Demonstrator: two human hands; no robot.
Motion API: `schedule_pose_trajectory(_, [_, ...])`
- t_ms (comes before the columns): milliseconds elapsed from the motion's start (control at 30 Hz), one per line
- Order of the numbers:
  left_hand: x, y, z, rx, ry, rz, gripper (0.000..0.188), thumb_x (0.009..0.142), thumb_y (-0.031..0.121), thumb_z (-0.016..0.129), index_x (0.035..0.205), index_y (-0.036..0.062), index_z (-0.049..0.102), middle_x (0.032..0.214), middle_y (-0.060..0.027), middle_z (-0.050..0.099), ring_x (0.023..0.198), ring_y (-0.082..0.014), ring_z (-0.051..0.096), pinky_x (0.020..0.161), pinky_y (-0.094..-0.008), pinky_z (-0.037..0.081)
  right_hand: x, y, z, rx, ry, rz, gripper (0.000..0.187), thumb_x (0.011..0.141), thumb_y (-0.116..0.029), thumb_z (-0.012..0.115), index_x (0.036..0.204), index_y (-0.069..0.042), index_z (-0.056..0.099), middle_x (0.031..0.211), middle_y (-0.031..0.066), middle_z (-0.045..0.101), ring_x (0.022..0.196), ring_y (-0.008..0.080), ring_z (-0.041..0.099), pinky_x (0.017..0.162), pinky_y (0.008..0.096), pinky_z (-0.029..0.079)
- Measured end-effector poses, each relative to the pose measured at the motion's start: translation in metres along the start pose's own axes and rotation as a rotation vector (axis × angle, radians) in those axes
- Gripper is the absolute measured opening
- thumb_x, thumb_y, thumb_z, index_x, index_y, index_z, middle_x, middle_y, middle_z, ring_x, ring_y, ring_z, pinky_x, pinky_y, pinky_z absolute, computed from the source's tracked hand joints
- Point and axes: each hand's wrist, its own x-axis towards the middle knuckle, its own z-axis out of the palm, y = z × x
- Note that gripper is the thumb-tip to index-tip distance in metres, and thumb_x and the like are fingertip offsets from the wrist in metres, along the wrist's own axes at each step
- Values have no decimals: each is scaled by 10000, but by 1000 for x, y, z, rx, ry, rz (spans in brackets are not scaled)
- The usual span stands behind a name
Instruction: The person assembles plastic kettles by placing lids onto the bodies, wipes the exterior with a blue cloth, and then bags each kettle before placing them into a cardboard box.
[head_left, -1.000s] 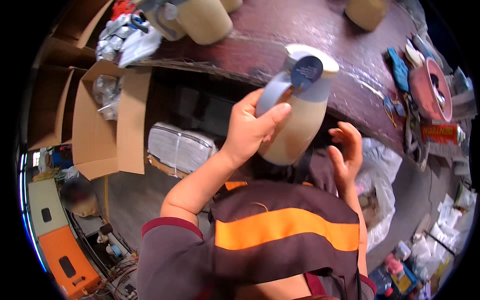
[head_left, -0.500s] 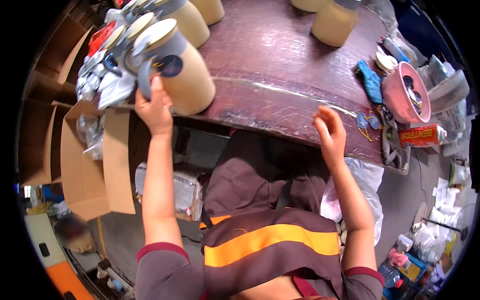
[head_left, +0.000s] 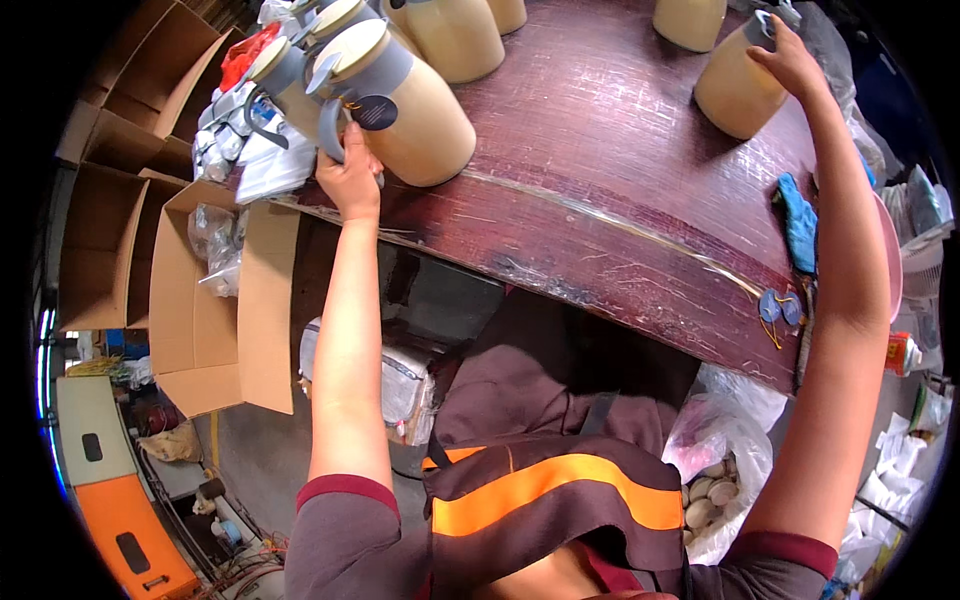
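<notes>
Upper left, the left hand (head_left: 350, 183) grips an already tagged jug (head_left: 425, 135). Upper right, the right hand (head_left: 792, 66) grips another jug (head_left: 738, 92), no tag showing. Loose blue tags (head_left: 768, 306) lie at right.

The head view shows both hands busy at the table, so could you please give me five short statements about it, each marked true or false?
1. The left hand holds a jug by its handle. True.
2. The right hand hangs below the table edge. False: it is at the top of a second jug, above the table.
3. A round dark tag is on the jug at the left hand. True.
4. The open carton by the table is filled with jugs. False: clear plastic shows in it.
5. Two blue discs with yellow cord lie near the table's right end. True.
</notes>
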Motion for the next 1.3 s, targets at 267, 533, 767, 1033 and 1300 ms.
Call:
schedule_pose_trajectory(267, [-80, -20, -55, 359, 85, 76, 280, 875, 200, 622, 1073, 13, 557, 1011, -71, 586, 912, -146, 561, 822, -291, 446, -99, -22, -33, 319, -21, 4, 460, 851, -462, 574, 1029, -47, 667, 1056, 179, 623, 972, 305, 598, 813, 368, 446])
schedule_pose_trajectory(533, [-164, 126, 56, 220, -976, -62, 434, 800, 209, 651, 1167, 6, 541, 1004, -52, 606, 908, -148, 567, 836, -304, 448, -348, -73, -131, 1005, -152, -402, 468, 726, -415, 721, 883, 13, 614, 842, 99, 542, 818, 250, 529, 753, 339, 425])
schedule_pose_trajectory(767, [-219, 122, 65, 274, -1131, -645, 242, 718, 67, 606, 951, 31, 661, 673, 19, 568, 533, -44, 469, 467, -215, 360, -483, 7, -136, 1225, -341, 609, 299, 882, -285, 550, 1017, -31, 635, 1035, 52, 608, 873, 130, 580, 750, 276, 445])
schedule_pose_trajectory(1033, [-268, 135, 67, 394, -1368, -178, 243, 715, -30, 557, 947, -9, 626, 780, -3, 604, 728, -83, 563, 671, -226, 451, -732, 69, -5, 271, -993, 987, 430, 752, -335, 606, 1103, -90, 650, 1054, 168, 651, 981, 310, 625, 858, 420, 484])
schedule_pose_trajectory(1300, [-289, 136, 78, 432, -1436, -241, 206, 745, -12, 573, 947, -6, 612, 809, -7, 586, 771, -78, 531, 705, -215, 421, -786, 0, 72, 160, -1219, 770, 439, 871, -353, 458, 1225, -122, 578, 1298, 173, 511, 1209, 362, 452, 995, 416, 394])
